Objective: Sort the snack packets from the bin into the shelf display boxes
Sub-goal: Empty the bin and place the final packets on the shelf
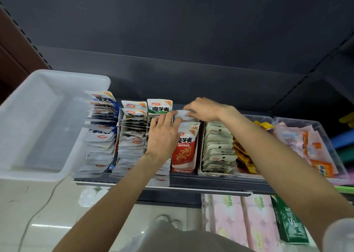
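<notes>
Both hands are at the back of the red snack packet row [184,148] on the shelf. My right hand [204,109] grips the top of a white snack packet [181,114] from the right. My left hand [162,134] lies over the green packet row [160,108], its fingertips and thumb pinching the same packet's left end. The packet's lower part is hidden behind the red row. The translucent white bin [57,75] stands at the left end of the shelf and no packets show inside it.
Further rows stand side by side: blue packets [101,129], black-and-white packets [132,136], beige packets [218,146], yellow packets [245,158]. A clear box [323,131] of pink and orange packets sits far right. Tissue packs [239,219] lie on the shelf below.
</notes>
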The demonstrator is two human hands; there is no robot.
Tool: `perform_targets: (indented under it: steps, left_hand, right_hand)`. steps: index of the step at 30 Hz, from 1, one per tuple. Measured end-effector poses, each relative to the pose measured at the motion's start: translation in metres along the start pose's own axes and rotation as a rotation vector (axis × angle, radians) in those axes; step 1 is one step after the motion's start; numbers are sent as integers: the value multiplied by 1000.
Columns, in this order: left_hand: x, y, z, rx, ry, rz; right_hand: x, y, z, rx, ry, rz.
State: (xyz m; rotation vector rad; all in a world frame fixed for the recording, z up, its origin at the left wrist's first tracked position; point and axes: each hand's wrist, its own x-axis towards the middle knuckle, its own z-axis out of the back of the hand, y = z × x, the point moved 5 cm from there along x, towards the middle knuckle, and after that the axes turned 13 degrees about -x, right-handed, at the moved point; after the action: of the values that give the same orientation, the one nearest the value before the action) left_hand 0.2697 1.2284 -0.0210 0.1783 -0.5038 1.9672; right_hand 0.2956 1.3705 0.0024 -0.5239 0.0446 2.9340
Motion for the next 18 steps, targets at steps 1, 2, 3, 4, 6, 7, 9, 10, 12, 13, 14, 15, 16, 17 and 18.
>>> perform_targets:
  steps: [1, 2, 3, 4, 6, 7, 9, 10, 12, 13, 14, 15, 16, 17, 18]
  left_hand:
    - [0, 0, 0, 3, 4, 1]
    - [0, 0, -1, 7, 9, 1]
    - [-1, -1, -1, 15, 14, 0]
    - [-2, -1, -1, 21, 15, -1]
    - [-3, -1, -1, 16, 18, -5]
    - [-3, 0, -2, 13, 29, -7]
    - [-4, 1, -4, 6, 33, -18]
    - [-4, 1, -4, 0, 25, -19]
    - [-5, 2, -4, -4, 14, -13]
    - [-5, 2, -4, -14, 15, -11]
    - [-6, 1, -3, -33, 14, -11]
    - [-7, 0, -3, -48, 15, -13]
    - [-8, -2, -2, -57, 22, -15]
    - [-9, -4, -1, -64, 33, -11]
    - [-10, -6, -2, -65, 47, -4]
  right_hand:
    - [1, -1, 0, 11, -18, -16]
    - [2, -1, -1, 20, -36, -33]
    - [2, -1, -1, 29, -52, -48]
    - [2, -1, -1, 35, -57, -59]
    - [1, -2, -1, 55, -39, -73]
    - [1, -2, -2, 67, -21, -82]
    - [1, -2, -3, 85, 8, -97]
    - [0, -1, -2, 80, 15, -102]
    - [-5, 1, 0, 41, 21, -113]
    - [-8, 2, 1, 27, 17, -125]
    - [-12, 2, 2, 31, 0, -144]
    - [-16, 2, 3, 35, -45, -168]
    - [-22, 1, 5, 21, -122, -192]
    - [-28, 2, 7, 2, -206, -213]
    - [-34, 2, 8, -11, -266, -226]
